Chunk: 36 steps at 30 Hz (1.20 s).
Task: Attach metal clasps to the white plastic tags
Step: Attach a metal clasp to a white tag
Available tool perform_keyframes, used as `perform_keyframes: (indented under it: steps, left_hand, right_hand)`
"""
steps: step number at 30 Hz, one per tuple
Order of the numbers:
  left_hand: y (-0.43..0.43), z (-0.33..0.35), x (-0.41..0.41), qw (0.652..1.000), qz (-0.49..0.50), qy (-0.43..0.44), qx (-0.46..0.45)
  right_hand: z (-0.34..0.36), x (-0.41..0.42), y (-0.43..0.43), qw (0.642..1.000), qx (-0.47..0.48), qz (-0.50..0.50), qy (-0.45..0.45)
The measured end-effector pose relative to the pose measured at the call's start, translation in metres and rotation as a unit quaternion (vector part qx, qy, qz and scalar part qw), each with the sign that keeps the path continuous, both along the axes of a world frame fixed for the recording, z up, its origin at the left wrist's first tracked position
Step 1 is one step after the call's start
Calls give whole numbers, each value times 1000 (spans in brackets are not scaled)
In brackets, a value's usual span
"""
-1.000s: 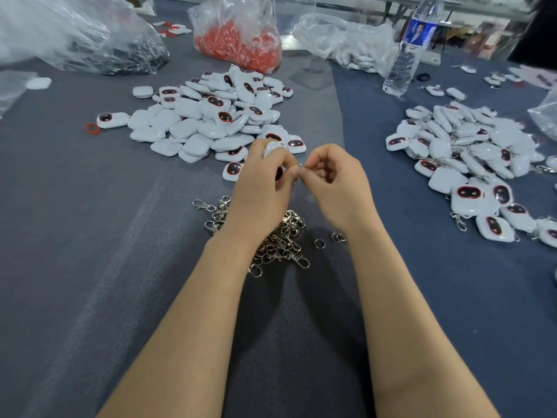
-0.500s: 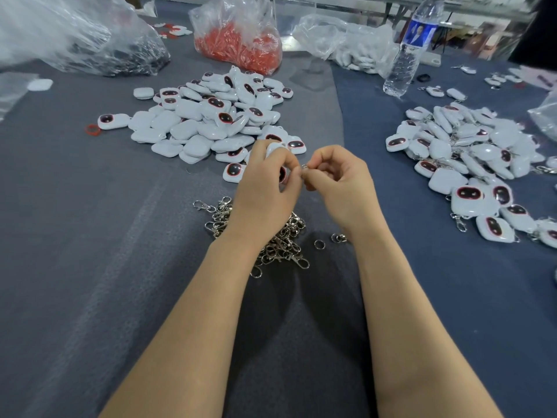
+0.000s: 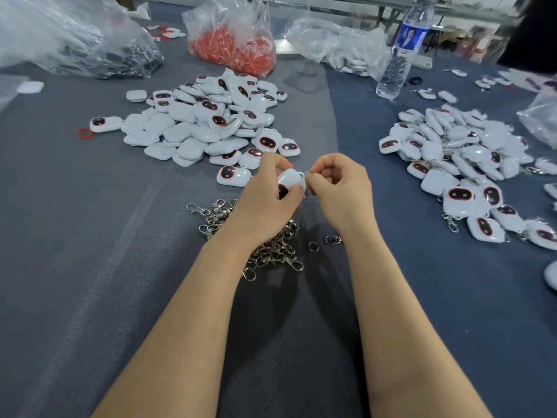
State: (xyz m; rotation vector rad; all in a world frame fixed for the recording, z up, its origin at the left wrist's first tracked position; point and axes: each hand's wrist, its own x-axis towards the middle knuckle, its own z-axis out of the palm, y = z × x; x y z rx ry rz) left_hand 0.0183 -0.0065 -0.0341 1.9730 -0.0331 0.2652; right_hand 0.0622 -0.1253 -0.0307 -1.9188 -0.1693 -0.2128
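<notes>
My left hand grips a white plastic tag above the table, its dark face turned down toward my palm. My right hand pinches a small metal clasp ring at the tag's upper corner; the rest of the clasp is hidden by my fingers. A heap of loose metal clasps lies under my left wrist. A pile of bare white tags sits behind my hands to the left. A pile of tags with clasps on them lies to the right.
At the back stand a bag of red parts, a bag of dark metal parts, a clear bag of white pieces and a water bottle. Loose rings lie by my right wrist. A red ring lies far left.
My left hand has turned the tag so its white back shows between my fingers. Both hands stay together in the same spot over the clasp heap.
</notes>
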Motion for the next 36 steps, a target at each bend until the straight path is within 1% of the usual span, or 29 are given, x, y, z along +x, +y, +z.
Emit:
perform_keyframes:
  steps: [3,8,19,25,27,28,30,33,36]
  left_hand:
    - [1,0,0,1000,-1,-3,27]
    - [2,1,-1,1000,3,-16,25]
    - [3,-5,3,995,16,-44,84]
    - [6,-6,4,994,25,-47,98]
    - [9,-4,5,996,21,-41,75]
    - [10,-3,5,998,18,-34,52]
    - [11,0,6,1000,17,-19,-8]
    - [7,2,6,994,33,-3,-104]
    - [4,4,6,976,48,19,-213]
  right_hand:
    - [0,-1,1,1000,-8,5,-7]
    - [0,-1,0,1000,-20,7,-11]
    - [0,-1,0,998,-55,20,-11]
    - [-1,-4,0,992,-111,54,-35]
    - [-1,-5,-1,987,-137,71,-54]
    - [-1,-5,0,986,-135,74,-62]
    - [0,-6,2,992,-84,67,-64]
    - [2,-5,5,998,24,44,-33]
    - [3,-5,8,997,63,49,-7]
